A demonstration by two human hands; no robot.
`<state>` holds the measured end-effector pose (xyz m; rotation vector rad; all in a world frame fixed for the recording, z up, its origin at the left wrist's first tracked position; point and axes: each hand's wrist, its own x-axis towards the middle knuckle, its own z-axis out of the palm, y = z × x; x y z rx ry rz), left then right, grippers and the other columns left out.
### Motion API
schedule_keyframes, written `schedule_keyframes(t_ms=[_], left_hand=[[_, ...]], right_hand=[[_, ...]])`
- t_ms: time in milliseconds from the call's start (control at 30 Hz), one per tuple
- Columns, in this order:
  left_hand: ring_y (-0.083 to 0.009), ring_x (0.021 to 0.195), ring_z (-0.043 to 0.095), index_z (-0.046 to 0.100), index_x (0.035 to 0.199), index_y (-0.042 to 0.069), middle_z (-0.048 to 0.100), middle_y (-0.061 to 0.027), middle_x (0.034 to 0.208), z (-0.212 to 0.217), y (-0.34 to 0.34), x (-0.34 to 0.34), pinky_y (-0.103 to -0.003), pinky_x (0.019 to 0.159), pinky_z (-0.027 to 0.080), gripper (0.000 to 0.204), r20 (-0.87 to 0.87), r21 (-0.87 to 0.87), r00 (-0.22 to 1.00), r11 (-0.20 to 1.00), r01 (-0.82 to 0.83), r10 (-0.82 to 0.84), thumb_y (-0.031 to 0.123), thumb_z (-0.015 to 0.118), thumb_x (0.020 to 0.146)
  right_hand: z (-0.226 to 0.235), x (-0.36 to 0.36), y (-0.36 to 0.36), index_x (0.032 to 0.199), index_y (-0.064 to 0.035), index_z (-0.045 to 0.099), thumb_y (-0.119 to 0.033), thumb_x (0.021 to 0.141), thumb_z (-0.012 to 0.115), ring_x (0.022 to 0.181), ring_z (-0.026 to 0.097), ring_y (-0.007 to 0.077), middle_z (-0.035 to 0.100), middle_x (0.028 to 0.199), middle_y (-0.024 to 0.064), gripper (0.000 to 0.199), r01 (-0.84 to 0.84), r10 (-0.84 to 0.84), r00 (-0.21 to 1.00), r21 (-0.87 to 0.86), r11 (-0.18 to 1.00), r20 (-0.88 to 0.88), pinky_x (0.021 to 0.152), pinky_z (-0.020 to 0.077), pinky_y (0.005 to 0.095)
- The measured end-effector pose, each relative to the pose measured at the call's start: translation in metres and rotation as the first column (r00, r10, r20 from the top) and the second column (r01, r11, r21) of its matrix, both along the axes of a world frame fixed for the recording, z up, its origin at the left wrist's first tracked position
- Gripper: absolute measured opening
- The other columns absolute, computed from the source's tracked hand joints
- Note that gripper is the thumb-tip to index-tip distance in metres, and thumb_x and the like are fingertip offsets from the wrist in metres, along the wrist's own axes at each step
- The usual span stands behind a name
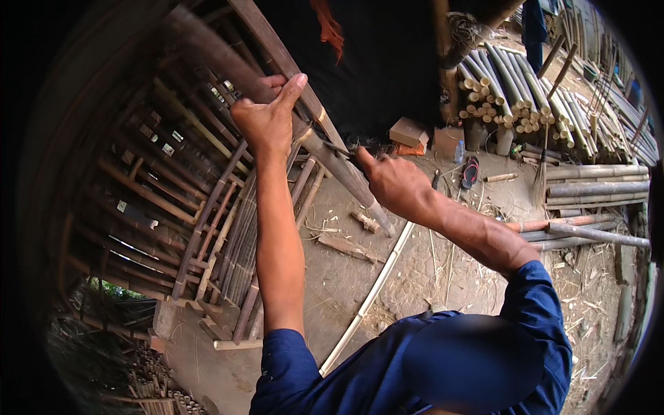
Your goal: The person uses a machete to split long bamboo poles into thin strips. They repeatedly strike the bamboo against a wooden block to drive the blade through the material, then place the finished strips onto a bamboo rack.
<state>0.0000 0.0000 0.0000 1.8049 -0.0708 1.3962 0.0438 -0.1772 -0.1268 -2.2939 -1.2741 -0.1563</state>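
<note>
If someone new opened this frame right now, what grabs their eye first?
Probably the two bare hands at upper centre: the left hand grips a long brown bamboo pole slanting across the view, while the right hand holds a dark blade at it. Next, the stacked bamboo poles at upper right, cut ends showing, and the orange cloth against black at top centre.

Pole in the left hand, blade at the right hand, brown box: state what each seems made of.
Pole: apparently bamboo, smooth brown surface, judging by its ringed joint. Blade: probably dark metal, being thin, though small in view. Brown box: likely cardboard, matte, with flat, crisp-edged faces.
</note>
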Motion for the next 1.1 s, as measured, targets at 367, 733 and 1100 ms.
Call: schedule_keyframes(t_ms=[367,733,1100], left_hand=[[-0.0167,0.076,0.065,0.062,0.082,-0.008,0.065,-0.0110,0.081,-0.009,-0.030,0.011,-0.032,0.079,0.058,0.028,0.071,-0.063,0.997,0.998,0.015,-0.011,0.007,0.085,0.075],[-0.0137,0.103,0.054,0.051,0.128,0.001,0.060,-0.0064,0.113,-0.010,-0.041,-0.045,-0.033,0.090,0.040,0.062,0.112,-0.030,0.983,0.989,-0.142,0.144,0.038,0.077,0.085],[-0.0171,0.097,0.063,0.058,0.113,-0.003,0.065,-0.0093,0.106,-0.306,-0.084,-0.075,-0.032,0.086,0.051,0.034,-0.446,-0.374,0.895,0.913,-0.160,-0.027,0.010,0.075,0.087]], right_hand=[[-0.147,0.026,0.032,0.101,-0.0010,0.054,-0.013,0.088,0.062,0.076,0.065,0.0483,0.065,0.079,0.0278,0.020,0.075,0.065,0.947,0.414,0.907,-0.316,0.065,0.0510,0.0544],[-0.314,0.015,-0.013,0.099,0.0016,0.065,-0.019,0.089,0.051,0.096,0.068,0.0408,0.069,0.099,0.0264,0.027,0.086,-0.255,0.785,-0.308,0.948,-0.565,0.084,0.0546,0.0484],[-0.269,-0.012,-0.101,0.100,0.0041,0.057,-0.018,0.090,0.050,0.089,0.067,0.0450,0.067,0.088,0.0298,0.026,-0.116,-0.115,0.814,-0.353,0.928,-0.569,0.079,0.0524,0.0519]])
